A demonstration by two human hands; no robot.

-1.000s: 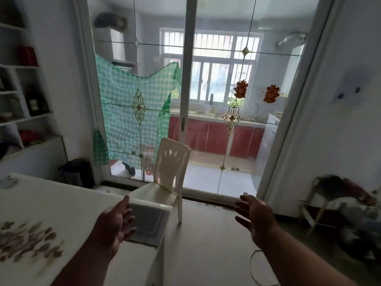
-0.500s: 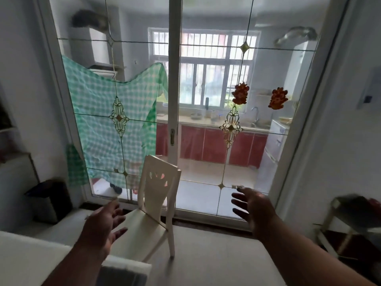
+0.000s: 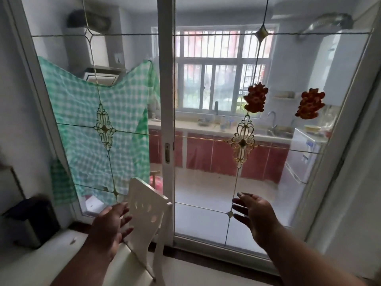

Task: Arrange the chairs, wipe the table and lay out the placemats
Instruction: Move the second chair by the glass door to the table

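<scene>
A cream plastic chair (image 3: 147,211) with a cut-out back stands in front of the glass sliding door, its back towards the door and its seat at the lower middle of the view. My left hand (image 3: 109,228) is open with fingers spread, just left of the chair back and in front of it, not gripping it. My right hand (image 3: 255,215) is open too, palm facing left, well to the right of the chair in front of the door glass. The table is out of view.
The glass sliding door (image 3: 168,129) with gold ornaments fills the view, a kitchen behind it. A green checked cloth (image 3: 99,129) hangs behind the left pane. A dark bin (image 3: 33,221) stands at the lower left by the wall.
The view has moved forward toward the door and chair; the table has dropped out of view. Both open hands are closer to the chair, the left now beside its back.
</scene>
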